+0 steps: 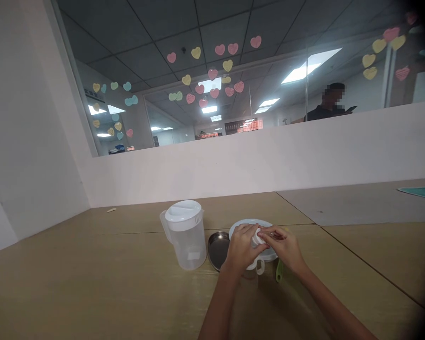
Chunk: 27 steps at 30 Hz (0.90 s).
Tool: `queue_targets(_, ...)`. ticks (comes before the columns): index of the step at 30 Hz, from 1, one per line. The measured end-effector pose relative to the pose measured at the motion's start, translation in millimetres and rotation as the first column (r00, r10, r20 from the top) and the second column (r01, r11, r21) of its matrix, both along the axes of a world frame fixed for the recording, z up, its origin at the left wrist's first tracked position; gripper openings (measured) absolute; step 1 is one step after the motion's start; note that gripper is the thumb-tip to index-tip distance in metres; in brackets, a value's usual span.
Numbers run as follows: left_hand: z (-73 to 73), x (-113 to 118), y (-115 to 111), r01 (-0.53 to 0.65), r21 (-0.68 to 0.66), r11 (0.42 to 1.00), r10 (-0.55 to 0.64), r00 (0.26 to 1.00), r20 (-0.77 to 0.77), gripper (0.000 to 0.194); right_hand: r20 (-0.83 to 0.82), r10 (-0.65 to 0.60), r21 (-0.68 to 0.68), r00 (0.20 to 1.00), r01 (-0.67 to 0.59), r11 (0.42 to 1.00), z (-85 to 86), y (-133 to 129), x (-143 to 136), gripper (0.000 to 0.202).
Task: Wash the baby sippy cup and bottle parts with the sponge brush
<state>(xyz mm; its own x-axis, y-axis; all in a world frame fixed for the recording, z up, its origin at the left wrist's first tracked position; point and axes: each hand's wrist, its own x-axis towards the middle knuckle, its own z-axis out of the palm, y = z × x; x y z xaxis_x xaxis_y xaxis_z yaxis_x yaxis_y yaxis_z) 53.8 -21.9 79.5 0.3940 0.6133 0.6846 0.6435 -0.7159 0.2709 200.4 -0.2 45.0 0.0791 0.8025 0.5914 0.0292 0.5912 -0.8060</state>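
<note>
Small white rounded object (pixel 258 237), apparently plastic, is gripped by left hand (pixel 241 248) and right hand (pixel 286 246), lower centre; two-handed manipulation seems underway, steady support called for next.

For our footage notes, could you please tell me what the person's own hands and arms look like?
The left hand and right hand are gloveless, with no sleeve showing on either forearm and no watch or bracelet visible; rings cannot be ruled out.
</note>
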Motion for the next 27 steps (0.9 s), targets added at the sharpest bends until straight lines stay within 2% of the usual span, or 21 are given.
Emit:
queue_targets(6, 11.4, -2.5, -5.4, 0.064, 0.024, 0.998, -0.063, 0.997, -0.046, 0.043, -0.106, -0.009, -0.087, 0.994, 0.000, 0.996, 9.9, -2.0, 2.1, 0.036)
queue_targets(9, 17.9, -0.7, -11.7, 0.081, 0.036, 0.996, -0.078, 0.995, -0.068, 0.044, -0.168, 0.046, -0.126, 0.985, -0.067, 0.990, 14.8, -1.4, 5.8, 0.039)
queue_targets(11, 20.7, -0.5, -15.4, 0.124, 0.057, 0.991, -0.117, 0.988, -0.102, 0.043, -0.265, 0.072, -0.153, 0.961, -0.116, 0.981, 16.7, 1.1, 12.2, 0.039)
queue_targets(13, 22.2, -2.0, -16.4, 0.150, 0.095, 0.984, -0.140, 0.984, -0.105, 0.042, -0.371, 0.052, -0.181, 0.927, -0.127, 0.975, 16.2, 5.4, 21.9, 0.039)
queue_targets(15, 22.4, -6.4, -13.4, 0.093, 0.119, 0.989, -0.090, 0.996, -0.028, 0.042, -0.391, -0.005, -0.206, 0.921, -0.082, 0.975, 12.3, 11.1, 32.3, 0.040)
queue_targets(17, 20.7, -14.1, -6.0, -0.023, 0.079, 0.997, 0.017, 0.997, 0.079, 0.042, -0.261, -0.078, -0.200, 0.962, 0.026, 0.979, 5.1, 17.0, 40.0, 0.040)
queue_targets(19, 15.8, -24.1, 4.5, -0.096, -0.007, 0.995, 0.096, 0.990, 0.106, 0.042, 0.023, -0.185, -0.138, 0.983, 0.186, 0.973, -3.8, 22.2, 43.0, 0.039)
queue_targets(20, 11.7, -29.3, 10.3, -0.125, -0.028, 0.992, 0.128, 0.987, 0.102, 0.041, 0.190, -0.245, -0.075, 0.951, 0.263, 0.962, -8.5, 24.5, 42.8, 0.037)
queue_targets(22, 0.8, -38.3, 21.6, -0.219, -0.064, 0.974, 0.225, 0.968, 0.108, 0.039, 0.447, -0.353, 0.104, 0.822, 0.344, 0.933, -17.4, 28.7, 40.2, 0.034)
queue_targets(24, -12.2, -44.2, 30.7, -0.316, -0.113, 0.942, 0.324, 0.944, 0.066, 0.038, 0.581, -0.428, 0.248, 0.693, 0.350, 0.903, -25.2, 32.1, 36.6, 0.032)
queue_targets(27, -30.0, -46.6, 37.1, -0.366, -0.196, 0.910, 0.369, 0.929, -0.023, 0.040, 0.693, -0.444, 0.281, 0.568, 0.355, 0.892, -34.8, 35.0, 32.3, 0.031)
